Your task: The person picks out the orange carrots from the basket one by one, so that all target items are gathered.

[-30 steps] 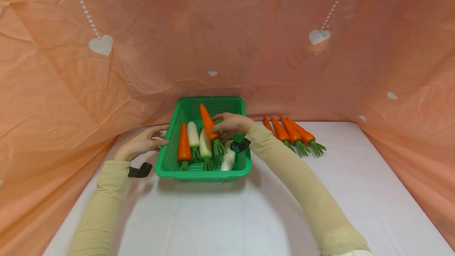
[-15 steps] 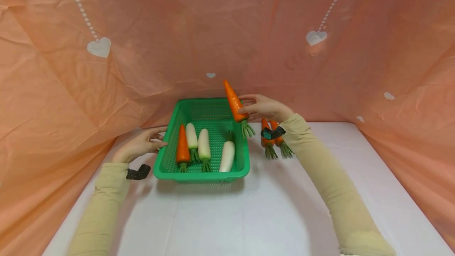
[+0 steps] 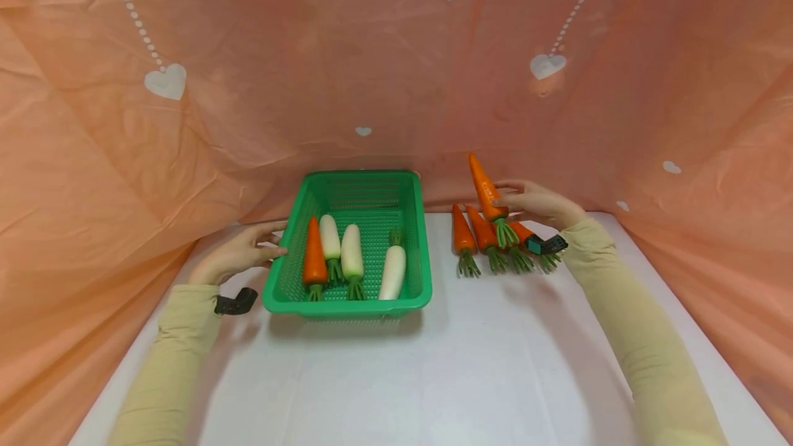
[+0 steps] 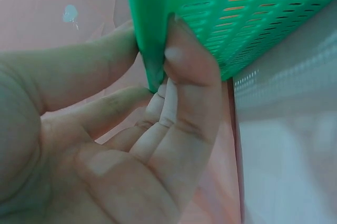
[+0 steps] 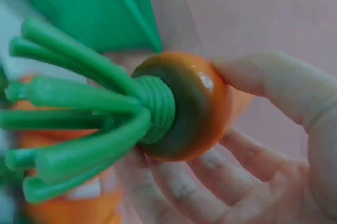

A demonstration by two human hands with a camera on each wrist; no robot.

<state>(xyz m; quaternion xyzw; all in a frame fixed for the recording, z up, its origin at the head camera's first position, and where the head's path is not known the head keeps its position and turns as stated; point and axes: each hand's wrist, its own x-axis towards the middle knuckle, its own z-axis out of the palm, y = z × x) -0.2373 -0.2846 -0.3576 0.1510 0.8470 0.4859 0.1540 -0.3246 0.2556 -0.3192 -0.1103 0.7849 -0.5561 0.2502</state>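
My right hand (image 3: 539,203) grips an orange carrot (image 3: 485,188) with green stalks near its stalk end, above other carrots on the table. Up close in the right wrist view, thumb and fingers hold the carrot's thick end (image 5: 210,98), its stalks pointing left. At the left side, my left hand (image 3: 235,255) pinches the rim of a green plastic basket (image 3: 347,308) between thumb and fingers; the left wrist view shows this rim (image 4: 150,34) closely. Inside the basket lie one carrot (image 3: 314,253) and three white radishes (image 3: 352,252).
Several carrots lie side by side right of the basket, the leftmost carrot (image 3: 462,231) nearest to it; the held carrot and right hand partly cover others. A white-covered table (image 3: 372,384) carries everything. Pink sheeting (image 3: 279,74) with white hearts hangs behind and at both sides.
My right hand has lifted the carrot out of the basket and carried it rightward, over the carrots on the table. The left hand stays at the basket's rim.
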